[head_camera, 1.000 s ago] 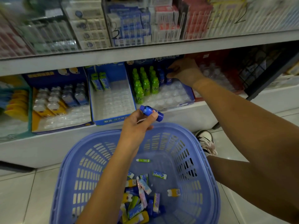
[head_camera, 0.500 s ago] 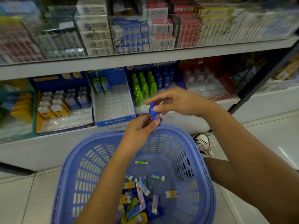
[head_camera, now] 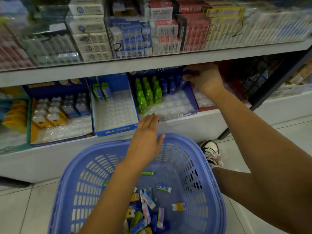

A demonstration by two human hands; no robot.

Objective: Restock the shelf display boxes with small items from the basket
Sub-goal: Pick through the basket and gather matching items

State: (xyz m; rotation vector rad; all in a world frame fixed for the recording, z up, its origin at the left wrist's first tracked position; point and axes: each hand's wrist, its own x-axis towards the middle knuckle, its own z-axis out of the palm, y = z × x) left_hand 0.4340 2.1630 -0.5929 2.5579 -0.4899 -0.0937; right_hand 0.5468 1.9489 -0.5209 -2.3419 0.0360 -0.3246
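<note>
A blue plastic basket (head_camera: 213, 168) sits on the floor below me with several small toy cartons and bottles (head_camera: 146, 211) at its bottom. My left hand (head_camera: 146, 137) hovers flat and open over the basket's far rim, holding nothing. My right hand (head_camera: 204, 78) reaches under the upper shelf into the back of a blue display box (head_camera: 192, 95), fingers closed on a small blue bottle (head_camera: 190, 73). In that box stand several green bottles (head_camera: 148, 93) and blue bottles (head_camera: 170, 85); its front slots are bare.
Left of it, a blue box (head_camera: 116, 129) holds two small cartons (head_camera: 102, 91) at the back. A yellow-and-blue box (head_camera: 50, 114) holds clear bottles. A red box (head_camera: 236, 88) stands to the right. The upper shelf (head_camera: 152, 63) overhangs closely. A shoe (head_camera: 212, 152) stands beside the basket.
My right hand took the blue bottle from my left hand and carried it up to the back of the blue display box. My left hand opened and stayed above the basket.
</note>
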